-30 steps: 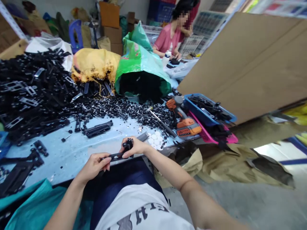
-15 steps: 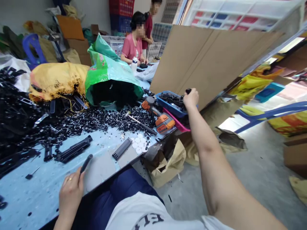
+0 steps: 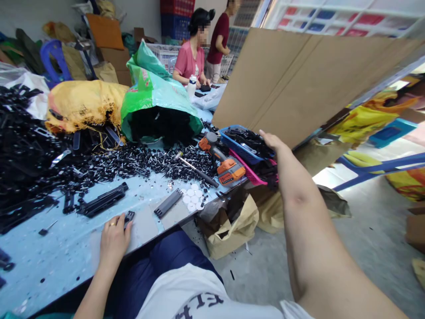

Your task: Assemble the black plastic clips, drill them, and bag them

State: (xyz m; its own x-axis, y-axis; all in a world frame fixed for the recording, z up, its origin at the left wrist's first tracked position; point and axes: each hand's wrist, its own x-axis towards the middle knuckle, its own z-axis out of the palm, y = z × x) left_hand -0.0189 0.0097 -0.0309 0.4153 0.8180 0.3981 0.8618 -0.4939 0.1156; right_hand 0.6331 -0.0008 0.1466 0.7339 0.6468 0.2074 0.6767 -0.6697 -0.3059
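At the table's front edge my left hand (image 3: pixel 115 237) is closed around a small black plastic part (image 3: pixel 129 217), most of it hidden under the fingers. My right hand (image 3: pixel 272 141) reaches out over the right end of a blue basket (image 3: pixel 247 155) filled with black parts. Its visible fingers are stretched out, with nothing seen in them; the rest are hidden behind the hand. A pink basket (image 3: pixel 254 177) sits below the blue one. Left of the baskets lies an orange and grey cordless power tool (image 3: pixel 229 168), beside a hammer (image 3: pixel 199 170).
Loose black parts with metal pins (image 3: pixel 146 161) cover the table's middle, before a green bag (image 3: pixel 139 97) and a yellow sack (image 3: pixel 86 104). A grey slotted piece (image 3: pixel 168 203) lies near white discs (image 3: pixel 192 197). A cardboard sheet (image 3: pixel 285 75) leans behind the baskets. Two people are beyond.
My left hand has moved right and turned its black part down onto the table edge. The black piece earlier in my right hand no longer shows, and that hand's fingers have straightened.
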